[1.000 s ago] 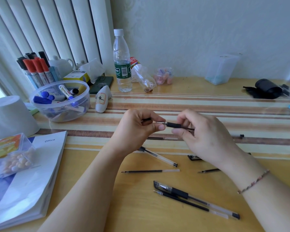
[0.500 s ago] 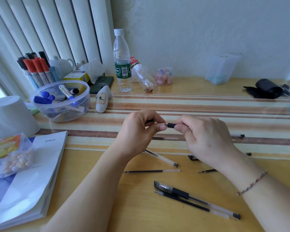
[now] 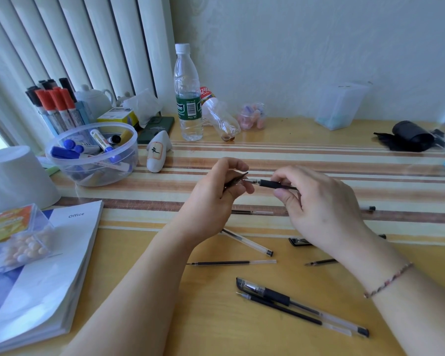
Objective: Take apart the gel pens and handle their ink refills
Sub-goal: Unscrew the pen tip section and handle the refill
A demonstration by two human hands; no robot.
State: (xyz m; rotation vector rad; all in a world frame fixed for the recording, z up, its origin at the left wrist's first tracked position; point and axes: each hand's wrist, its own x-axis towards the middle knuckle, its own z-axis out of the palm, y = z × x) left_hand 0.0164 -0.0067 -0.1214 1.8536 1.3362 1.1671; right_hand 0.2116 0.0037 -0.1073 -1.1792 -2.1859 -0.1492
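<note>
My right hand (image 3: 316,209) grips a gel pen (image 3: 272,184) by its black rubber grip, its refill tip pointing left. My left hand (image 3: 213,199) pinches the pen's small dark cone tip (image 3: 238,179), which sits just apart from the pen's front end. On the desk below lie a loose ink refill (image 3: 231,263), an empty clear barrel (image 3: 247,242), a second refill (image 3: 321,262) partly hidden by my right wrist, and a capped gel pen (image 3: 301,304) with a refill (image 3: 288,310) beside it.
A clear bowl of markers (image 3: 93,155) and a cup of markers (image 3: 54,106) stand at the left. A water bottle (image 3: 188,93) and a crushed bottle (image 3: 221,116) stand at the back. A book (image 3: 44,265) with a small box (image 3: 16,235) lies front left. A black pouch (image 3: 409,136) sits far right.
The cone tip has come off the pen: my left hand now holds it apart from the front end, and my right hand has drawn the pen slightly to the right.
</note>
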